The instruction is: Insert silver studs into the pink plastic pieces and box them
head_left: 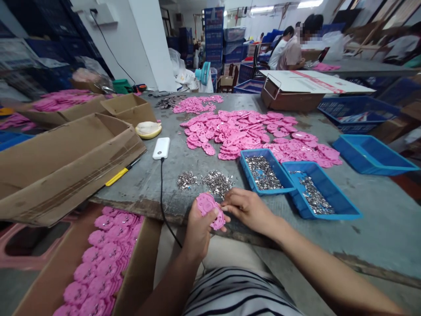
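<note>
Left hand (197,228) grips one pink piece (208,205) at the table (378,219)'s near edge; right hand (248,210) pinches its fingers together against the piece's rim. Two loose metal piles (217,182) lie just beyond, two blue trays (246,172) to their right.

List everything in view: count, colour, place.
pink piece: one, pink, in the left hand at the table edge
pink heap: many pieces, pink, mid-table
smaller pink pile: one, pink, behind the heap
loose metal bits: one scatter, silver, just beyond the hands
filled trays: two, blue, holding metal bits, right of the hands
empty tray: one, blue, further right
power bank: one, white, black cable, left of the bits
open box: one, brown, lower left, full of pink pieces
table: one, grey
people: at least two, at a far table
left hand: grips the pink piece
right hand: fingertips at the piece's edge
</note>
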`<action>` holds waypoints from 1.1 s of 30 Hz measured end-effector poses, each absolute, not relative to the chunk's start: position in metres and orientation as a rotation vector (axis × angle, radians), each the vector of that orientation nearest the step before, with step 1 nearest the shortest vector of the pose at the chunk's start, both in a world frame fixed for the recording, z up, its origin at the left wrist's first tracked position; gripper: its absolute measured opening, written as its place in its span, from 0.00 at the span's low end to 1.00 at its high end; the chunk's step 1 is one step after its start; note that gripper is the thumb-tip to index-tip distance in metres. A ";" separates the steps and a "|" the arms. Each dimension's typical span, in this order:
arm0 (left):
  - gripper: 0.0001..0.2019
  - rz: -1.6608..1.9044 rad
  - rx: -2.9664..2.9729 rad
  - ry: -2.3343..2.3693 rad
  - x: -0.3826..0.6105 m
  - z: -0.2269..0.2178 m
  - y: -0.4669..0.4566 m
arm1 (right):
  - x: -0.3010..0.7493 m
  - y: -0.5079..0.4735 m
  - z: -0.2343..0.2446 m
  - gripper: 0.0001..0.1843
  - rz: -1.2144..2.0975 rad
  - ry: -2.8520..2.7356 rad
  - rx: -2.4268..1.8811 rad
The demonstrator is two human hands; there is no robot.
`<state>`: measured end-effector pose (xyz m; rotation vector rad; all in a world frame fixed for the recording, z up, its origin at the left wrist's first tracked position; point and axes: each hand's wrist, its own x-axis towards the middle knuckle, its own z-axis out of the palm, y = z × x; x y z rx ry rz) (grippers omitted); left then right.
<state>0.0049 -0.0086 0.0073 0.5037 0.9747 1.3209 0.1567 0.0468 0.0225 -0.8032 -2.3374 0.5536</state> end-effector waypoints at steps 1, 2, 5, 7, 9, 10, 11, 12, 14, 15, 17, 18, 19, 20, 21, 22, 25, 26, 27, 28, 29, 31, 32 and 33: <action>0.31 1.331 0.493 0.990 0.004 0.006 -0.008 | 0.155 0.048 0.021 0.12 0.506 -2.388 -0.801; 0.30 1.337 0.485 1.002 0.004 0.005 -0.008 | 0.155 0.049 0.019 0.12 0.458 -2.430 -0.797; 0.29 1.316 0.473 1.015 0.004 0.003 -0.007 | 0.156 0.051 0.020 0.13 0.329 -2.518 -0.759; 0.28 1.278 0.478 1.003 0.005 0.002 -0.006 | 0.157 0.053 0.023 0.14 0.285 -2.556 -0.716; 0.28 1.242 0.497 0.983 0.004 0.003 -0.005 | 0.159 0.055 0.027 0.15 0.286 -2.593 -0.676; 0.28 1.229 0.510 0.974 0.004 0.003 -0.005 | 0.159 0.056 0.029 0.15 0.301 -2.614 -0.658; 0.28 1.219 0.523 0.967 0.003 0.003 -0.005 | 0.160 0.057 0.031 0.15 0.328 -2.636 -0.640; 0.29 1.210 0.534 0.961 0.002 0.003 -0.005 | 0.160 0.058 0.033 0.15 0.366 -2.652 -0.626; 0.30 1.191 0.547 0.949 0.000 0.004 -0.005 | 0.160 0.060 0.035 0.14 0.468 -2.663 -0.615; 0.30 1.182 0.547 0.941 -0.001 0.003 -0.005 | 0.160 0.061 0.036 0.13 0.535 -2.659 -0.610; 0.30 1.165 0.543 0.923 -0.002 0.003 -0.006 | 0.159 0.063 0.037 0.12 0.674 -2.630 -0.598; 0.30 1.157 0.541 0.916 -0.002 0.003 -0.006 | 0.159 0.064 0.036 0.11 0.741 -2.607 -0.593; 0.30 1.152 0.541 0.913 -0.002 0.003 -0.006 | 0.158 0.065 0.036 0.11 0.804 -2.578 -0.591; 0.30 1.147 0.543 0.912 -0.002 0.003 -0.006 | 0.158 0.065 0.035 0.10 0.865 -2.544 -0.593; 0.30 1.142 0.548 0.912 -0.002 0.004 -0.006 | 0.158 0.065 0.035 0.10 0.919 -2.505 -0.598; 0.29 1.139 0.556 0.913 -0.002 0.004 -0.007 | 0.157 0.064 0.034 0.11 0.969 -2.464 -0.603; 0.28 1.153 0.572 0.917 -0.002 0.004 -0.006 | 0.156 0.061 0.029 0.15 1.090 -2.340 -0.652; 0.28 1.162 0.571 0.923 -0.002 0.004 -0.006 | 0.155 0.060 0.027 0.17 1.128 -2.295 -0.680; 0.28 1.176 0.566 0.934 -0.002 0.004 -0.006 | 0.154 0.058 0.025 0.18 1.168 -2.248 -0.715; 0.28 1.188 0.560 0.947 -0.002 0.004 -0.006 | 0.153 0.057 0.023 0.19 1.207 -2.200 -0.751; 0.28 1.203 0.553 0.963 -0.001 0.005 -0.006 | 0.152 0.055 0.021 0.20 1.238 -2.156 -0.784; 0.29 1.238 0.544 1.002 0.000 0.007 -0.007 | 0.149 0.051 0.018 0.20 1.261 -2.094 -0.836; 0.29 1.256 0.543 1.021 0.001 0.009 -0.007 | 0.148 0.049 0.017 0.20 1.246 -2.077 -0.853; 0.30 1.273 0.541 1.037 0.001 0.010 -0.007 | 0.147 0.048 0.017 0.19 1.214 -2.062 -0.863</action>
